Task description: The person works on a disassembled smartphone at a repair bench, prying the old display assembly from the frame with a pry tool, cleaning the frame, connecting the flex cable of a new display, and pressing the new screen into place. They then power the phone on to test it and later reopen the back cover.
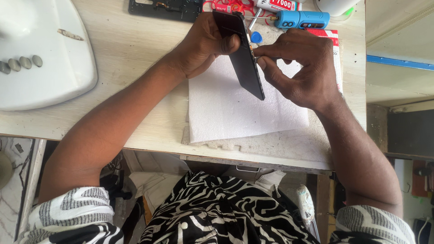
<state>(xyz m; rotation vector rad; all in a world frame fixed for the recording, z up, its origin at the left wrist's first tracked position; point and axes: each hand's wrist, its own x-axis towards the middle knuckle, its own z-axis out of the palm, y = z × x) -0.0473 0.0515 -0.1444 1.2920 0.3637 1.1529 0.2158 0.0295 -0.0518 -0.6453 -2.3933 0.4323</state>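
- Left hand: closed around the upper end of a dark smartphone, thumb pressed on its face, fingers wrapped behind; it holds the phone tilted on edge above the pad.
- Right hand: fingertips pinched together at the phone's right edge, just beside the left thumb. Something thin may sit between them, but it is too small to tell.
- Smartphone: black slab, held between both hands, lower corner pointing down toward the white foam sheet. Whether that corner touches the sheet cannot be told. The body looks to be in one piece; no gap along the edge can be made out.
- State of work, as a judgement: the effort is at the side edge of the phone and looks early or midway, with no part seen lifted off.
- White foam sheet: lies on the pale wooden table, under the hands.
- Blue handheld tool: lies near the far table edge, untouched.
- Red rubber bands: piled beside the blue tool.
- Black mat: at the far edge, well apart from the hands.
- White appliance: at the left, with grey buttons.
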